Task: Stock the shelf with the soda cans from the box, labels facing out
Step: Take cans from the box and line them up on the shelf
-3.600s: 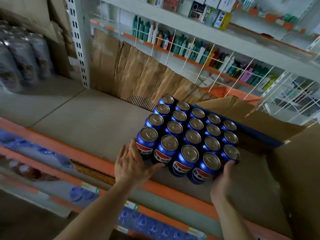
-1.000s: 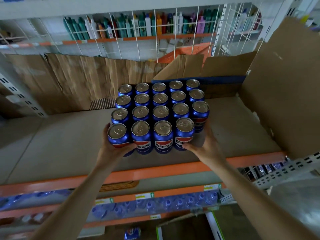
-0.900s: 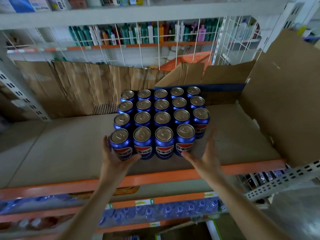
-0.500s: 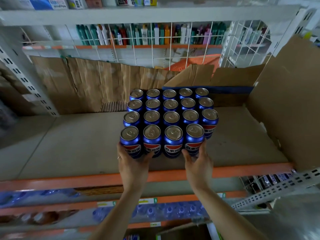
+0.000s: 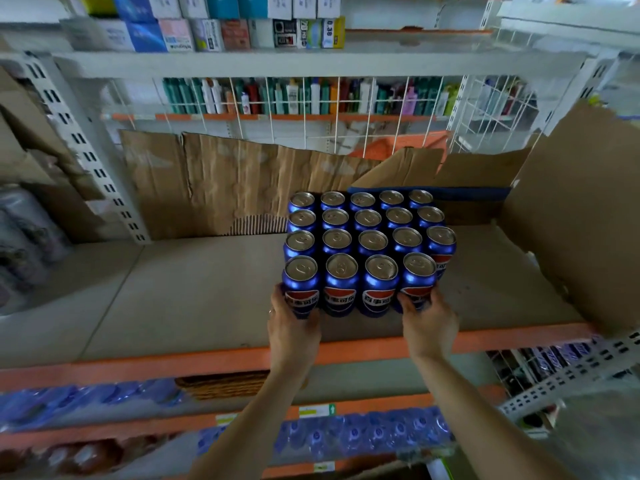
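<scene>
Head view, near to far.

Nearest: both forearms reach up from the bottom edge, over lower shelf levels holding wrapped blue bottle packs (image 5: 360,438) and an orange front rail (image 5: 138,367).

Left hand (image 5: 293,327): at the front-left corner of the can block, fingers wrapped round the lower part of the front-left can (image 5: 300,285). A ring shows on one finger.

Right hand (image 5: 429,325): at the front-right corner, fingers curled against the base of the front-right can (image 5: 417,278), grasping it.

Soda cans (image 5: 367,244): blue, silver tops, all upright, packed touching in a block on the grey shelf board (image 5: 194,292), just behind the orange rail. Front row is four cans wide; rows behind run five wide, with one further can at the right side set slightly back from the front row. Front-row labels face the camera: red-white-blue emblem with white characters.

Behind the block: an opened cardboard box (image 5: 450,174) with a blue band, flaps raised, touching the rear cans. A large cardboard flap (image 5: 588,216) stands at right. Flattened corrugated cardboard (image 5: 225,181) leans against the back, left of the box.

Farthest: a white wire grid (image 5: 304,109), with a row of upright coloured bottles (image 5: 298,97) beyond it. Top shelf carries small boxed goods (image 5: 221,26)
</scene>
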